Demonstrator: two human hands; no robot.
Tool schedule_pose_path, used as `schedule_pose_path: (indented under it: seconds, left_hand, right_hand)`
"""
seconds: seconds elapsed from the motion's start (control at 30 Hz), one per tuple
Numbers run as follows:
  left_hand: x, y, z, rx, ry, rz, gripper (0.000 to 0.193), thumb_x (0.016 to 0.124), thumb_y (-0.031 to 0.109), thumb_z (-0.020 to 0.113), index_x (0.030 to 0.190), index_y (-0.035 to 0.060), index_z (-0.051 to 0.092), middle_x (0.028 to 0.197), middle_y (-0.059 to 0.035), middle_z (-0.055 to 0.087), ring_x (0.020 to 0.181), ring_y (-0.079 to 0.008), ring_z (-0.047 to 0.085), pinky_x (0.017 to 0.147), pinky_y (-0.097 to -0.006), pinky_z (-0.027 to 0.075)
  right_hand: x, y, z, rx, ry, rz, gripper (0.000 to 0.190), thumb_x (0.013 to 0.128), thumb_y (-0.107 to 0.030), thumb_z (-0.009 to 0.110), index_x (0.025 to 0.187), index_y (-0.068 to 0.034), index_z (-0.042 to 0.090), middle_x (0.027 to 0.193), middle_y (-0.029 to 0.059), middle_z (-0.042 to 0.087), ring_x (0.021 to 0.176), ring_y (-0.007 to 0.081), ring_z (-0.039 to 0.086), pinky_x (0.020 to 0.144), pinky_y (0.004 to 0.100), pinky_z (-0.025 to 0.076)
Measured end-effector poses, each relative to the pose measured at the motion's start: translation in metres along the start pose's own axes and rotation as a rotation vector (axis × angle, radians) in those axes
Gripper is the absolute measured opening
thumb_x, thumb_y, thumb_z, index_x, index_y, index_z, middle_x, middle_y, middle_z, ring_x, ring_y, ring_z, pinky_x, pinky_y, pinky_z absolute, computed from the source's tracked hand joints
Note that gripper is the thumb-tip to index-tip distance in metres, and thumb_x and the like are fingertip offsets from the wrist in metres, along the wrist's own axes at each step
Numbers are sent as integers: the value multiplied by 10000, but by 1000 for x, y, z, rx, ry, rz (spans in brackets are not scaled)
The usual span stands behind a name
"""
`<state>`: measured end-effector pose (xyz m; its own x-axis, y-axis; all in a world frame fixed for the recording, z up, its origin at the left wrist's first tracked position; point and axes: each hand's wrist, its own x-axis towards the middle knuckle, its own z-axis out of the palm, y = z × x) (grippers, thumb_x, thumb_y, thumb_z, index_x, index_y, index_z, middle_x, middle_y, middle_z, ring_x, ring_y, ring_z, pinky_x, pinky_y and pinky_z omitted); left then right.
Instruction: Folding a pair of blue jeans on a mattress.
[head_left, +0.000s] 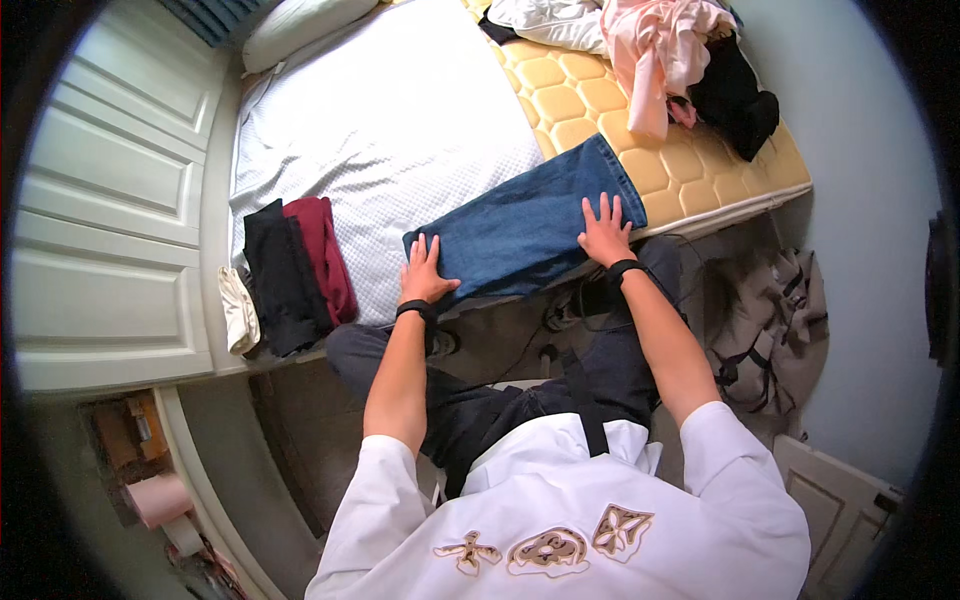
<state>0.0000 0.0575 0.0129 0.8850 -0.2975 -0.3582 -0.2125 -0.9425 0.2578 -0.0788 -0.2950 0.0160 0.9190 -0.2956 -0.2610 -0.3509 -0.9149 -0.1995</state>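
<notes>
Blue denim jeans, folded lengthwise, lie across the near edge of the bed, over the white quilted pad and the bare yellow mattress. My left hand rests on their left end with fingers apart. Flat on the right part, close to the hem, is my right hand, its fingers spread. Neither hand grips the cloth. To the left, folded black clothing lies beside a folded dark red garment, with a folded cream cloth item at its left.
A loose heap with a pink garment and black clothing lies on the yellow mattress at the upper right. White panelled cabinet doors flank the bed's left. A crumpled grey-brown bag sits low at the right wall.
</notes>
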Motion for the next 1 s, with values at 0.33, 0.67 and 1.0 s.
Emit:
schedule_pose_path:
  seconds: [0.33, 0.67, 1.0]
  left_hand:
    - [-47, -12, 39, -592, 528, -152, 828, 701, 244, 805, 1361, -14, 376, 1281, -208, 482, 1152, -349, 504, 967, -407, 422]
    - [-52, -45, 60, -1673, -249, -412, 367, 876, 281, 679, 1137, 76, 522, 996, -35, 614, 810, -215, 635, 747, -343, 509]
    - [-63, -33, 23, -1671, 47, -348, 344, 840, 137, 647, 1149, 104, 502, 1087, -29, 570, 920, -206, 576, 703, -358, 510]
  right_hand:
    - [-9, 4, 6, 69, 187, -32, 664, 802, -245, 614, 1418, -198, 369, 1525, 123, 190, 1431, 354, 74, 1060, 662, 207]
    - [7, 46, 31, 844, 412, -110, 196, 766, -196, 691, 931, -95, 726, 1286, 166, 557, 1366, 358, 310, 1112, 415, 248]
    - [27, 123, -12, 726, 413, 257, 608, 723, -361, 743, 1160, 24, 570, 1183, 227, 580, 1105, 332, 552, 953, 391, 425]
